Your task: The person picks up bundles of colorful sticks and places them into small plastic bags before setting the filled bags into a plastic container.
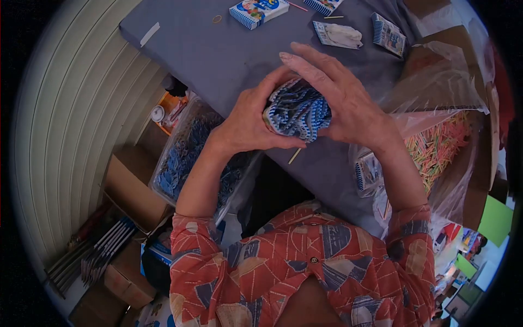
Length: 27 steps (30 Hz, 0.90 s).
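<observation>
Both hands hold a thick bundle of small blue-and-white striped paper packets (298, 110) over the near edge of a grey table (218, 54). My left hand (248, 122) cups the bundle from the left and below. My right hand (338, 98) wraps over its top and right side, fingers stretched across it. A single thin stick (294, 156) lies on the table just under the bundle.
A clear bin of blue packets (188, 152) sits left of the table. A clear plastic bag of pink and yellow sticks (436, 147) lies at right. Printed boxes (257, 11) and flat packets (389, 34) lie at the table's far side. Cardboard boxes (131, 191) stand at lower left.
</observation>
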### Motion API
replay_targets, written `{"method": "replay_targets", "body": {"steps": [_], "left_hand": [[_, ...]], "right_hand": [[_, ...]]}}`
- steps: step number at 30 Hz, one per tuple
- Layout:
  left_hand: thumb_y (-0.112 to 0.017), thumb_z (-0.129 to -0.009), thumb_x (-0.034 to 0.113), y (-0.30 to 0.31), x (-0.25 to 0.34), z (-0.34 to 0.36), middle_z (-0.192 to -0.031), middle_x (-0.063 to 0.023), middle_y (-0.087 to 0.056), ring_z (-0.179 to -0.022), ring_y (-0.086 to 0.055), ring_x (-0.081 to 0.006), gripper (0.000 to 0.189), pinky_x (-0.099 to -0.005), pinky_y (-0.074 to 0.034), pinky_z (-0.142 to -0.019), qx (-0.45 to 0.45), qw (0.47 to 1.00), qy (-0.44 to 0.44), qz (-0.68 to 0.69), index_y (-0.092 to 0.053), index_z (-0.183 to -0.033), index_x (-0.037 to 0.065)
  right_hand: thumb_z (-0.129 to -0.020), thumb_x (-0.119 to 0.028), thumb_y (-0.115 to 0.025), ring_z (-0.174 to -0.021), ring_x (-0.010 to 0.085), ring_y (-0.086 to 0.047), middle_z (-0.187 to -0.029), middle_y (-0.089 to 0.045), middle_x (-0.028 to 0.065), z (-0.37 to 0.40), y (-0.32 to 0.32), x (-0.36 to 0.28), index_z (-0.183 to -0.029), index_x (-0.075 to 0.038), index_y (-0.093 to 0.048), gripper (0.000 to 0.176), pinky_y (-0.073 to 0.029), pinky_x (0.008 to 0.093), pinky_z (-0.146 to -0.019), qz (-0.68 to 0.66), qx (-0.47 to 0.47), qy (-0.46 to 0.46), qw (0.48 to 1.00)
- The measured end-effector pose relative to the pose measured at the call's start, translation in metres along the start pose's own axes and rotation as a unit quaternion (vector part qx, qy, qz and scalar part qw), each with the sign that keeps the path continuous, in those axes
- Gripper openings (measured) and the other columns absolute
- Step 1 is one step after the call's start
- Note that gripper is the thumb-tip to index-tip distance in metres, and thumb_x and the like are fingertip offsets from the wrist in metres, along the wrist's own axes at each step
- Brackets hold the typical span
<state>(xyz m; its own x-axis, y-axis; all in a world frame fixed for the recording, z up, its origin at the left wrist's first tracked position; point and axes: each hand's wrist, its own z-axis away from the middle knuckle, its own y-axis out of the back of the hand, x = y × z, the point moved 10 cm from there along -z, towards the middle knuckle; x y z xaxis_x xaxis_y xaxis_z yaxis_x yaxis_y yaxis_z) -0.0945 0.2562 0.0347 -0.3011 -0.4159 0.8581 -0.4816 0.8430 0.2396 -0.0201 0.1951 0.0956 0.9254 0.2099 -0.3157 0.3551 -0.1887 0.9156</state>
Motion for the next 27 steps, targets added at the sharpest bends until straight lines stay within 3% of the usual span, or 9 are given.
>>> {"method": "replay_targets", "body": {"steps": [3, 5, 8, 15, 18, 20, 21, 23, 27], "left_hand": [[-0.097, -0.046, 0.043, -0.006, -0.017, 0.000, -0.134, -0.0181, -0.056, -0.126, -0.054, -0.0364, 0.126, -0.0443, -0.041, -0.108, -0.049, 0.995, 0.073, -0.043, -0.033, -0.147, 0.004], [-0.097, -0.044, 0.045, 0.005, 0.001, 0.003, -0.138, -0.0206, -0.051, -0.132, -0.047, -0.0393, 0.132, -0.0456, -0.038, -0.110, 0.001, 0.974, -0.046, -0.222, -0.030, -0.149, 0.003], [-0.096, -0.042, 0.048, 0.021, -0.005, 0.017, -0.143, -0.0238, -0.045, -0.137, -0.041, -0.0397, 0.138, -0.0454, -0.034, -0.112, 0.054, 0.997, 0.030, -0.055, -0.026, -0.151, 0.001], [-0.096, -0.046, 0.044, 0.032, 0.008, 0.051, -0.144, -0.0243, -0.045, -0.136, -0.043, -0.0361, 0.136, -0.0434, -0.036, -0.111, 0.098, 0.995, -0.018, -0.015, -0.024, -0.152, -0.001], [-0.095, -0.055, 0.037, 0.026, 0.005, 0.061, -0.143, -0.0228, -0.046, -0.134, -0.046, -0.0348, 0.123, -0.0431, -0.036, -0.111, 0.105, 0.992, 0.007, -0.065, -0.028, -0.150, -0.001], [-0.091, -0.065, 0.026, 0.033, 0.025, 0.065, -0.136, -0.0202, -0.053, -0.127, -0.053, -0.0309, 0.094, -0.0395, -0.044, -0.105, 0.183, 0.971, -0.051, -0.142, -0.044, -0.142, -0.001], [-0.091, -0.065, 0.026, 0.036, 0.028, 0.068, -0.136, -0.0202, -0.053, -0.127, -0.053, -0.0309, 0.094, -0.0395, -0.044, -0.105, 0.186, 0.971, -0.051, -0.143, -0.044, -0.142, -0.001], [-0.086, -0.071, 0.016, 0.054, 0.012, 0.077, -0.123, -0.0182, -0.061, -0.112, -0.063, -0.0247, 0.059, -0.0341, -0.053, -0.089, 0.239, 0.970, 0.038, -0.018, -0.063, -0.122, -0.001], [-0.085, -0.072, 0.012, 0.080, -0.019, 0.085, -0.104, -0.0130, -0.067, -0.094, -0.067, -0.0172, 0.036, -0.0296, -0.054, -0.073, 0.374, 0.910, 0.061, 0.167, -0.071, -0.104, 0.001]], "right_hand": [[-0.056, -0.007, -0.084, -0.124, 0.0366, -0.053, -0.141, -0.049, 0.0141, -0.002, -0.009, -0.006, -0.142, -0.015, -0.048, 0.093, -0.046, 0.0437, -0.101, -0.056, -0.013, 0.042, 0.997], [-0.057, -0.006, -0.084, -0.120, 0.0366, -0.055, -0.135, -0.053, 0.0138, -0.003, -0.008, -0.010, -0.136, -0.014, -0.051, 0.086, -0.047, 0.0435, -0.099, -0.057, -0.012, 0.038, 0.998], [-0.057, -0.005, -0.083, -0.116, 0.0367, -0.057, -0.127, -0.058, 0.0135, -0.003, -0.006, -0.011, -0.126, -0.012, -0.056, 0.075, -0.049, 0.0435, -0.096, -0.065, -0.021, 0.023, 0.997], [-0.057, -0.005, -0.083, -0.109, 0.0372, -0.060, -0.120, -0.062, 0.0138, -0.006, -0.005, -0.012, -0.120, -0.010, -0.059, 0.068, -0.050, 0.0436, -0.093, -0.087, -0.011, -0.004, 0.996], [-0.054, -0.005, -0.083, -0.109, 0.0373, -0.059, -0.119, -0.062, 0.0140, -0.007, -0.006, -0.013, -0.119, -0.009, -0.060, 0.069, -0.050, 0.0429, -0.093, -0.083, -0.010, -0.005, 0.997], [-0.053, -0.005, -0.083, -0.109, 0.0373, -0.059, -0.119, -0.062, 0.0140, -0.009, -0.008, -0.017, -0.119, -0.009, -0.061, 0.069, -0.050, 0.0427, -0.093, -0.076, -0.018, -0.004, 0.997], [-0.052, -0.005, -0.083, -0.109, 0.0374, -0.059, -0.119, -0.062, 0.0139, -0.009, -0.008, -0.016, -0.119, -0.009, -0.061, 0.070, -0.050, 0.0426, -0.093, -0.067, -0.021, -0.010, 0.997], [-0.052, -0.005, -0.082, -0.109, 0.0372, -0.059, -0.119, -0.062, 0.0137, -0.011, -0.007, -0.016, -0.118, -0.009, -0.061, 0.070, -0.050, 0.0424, -0.093, -0.064, -0.025, -0.002, 0.998], [-0.051, -0.004, -0.082, -0.109, 0.0366, -0.060, -0.118, -0.062, 0.0132, -0.012, -0.008, -0.016, -0.117, -0.009, -0.063, 0.069, -0.050, 0.0423, -0.093, -0.069, -0.032, 0.010, 0.997]]}}
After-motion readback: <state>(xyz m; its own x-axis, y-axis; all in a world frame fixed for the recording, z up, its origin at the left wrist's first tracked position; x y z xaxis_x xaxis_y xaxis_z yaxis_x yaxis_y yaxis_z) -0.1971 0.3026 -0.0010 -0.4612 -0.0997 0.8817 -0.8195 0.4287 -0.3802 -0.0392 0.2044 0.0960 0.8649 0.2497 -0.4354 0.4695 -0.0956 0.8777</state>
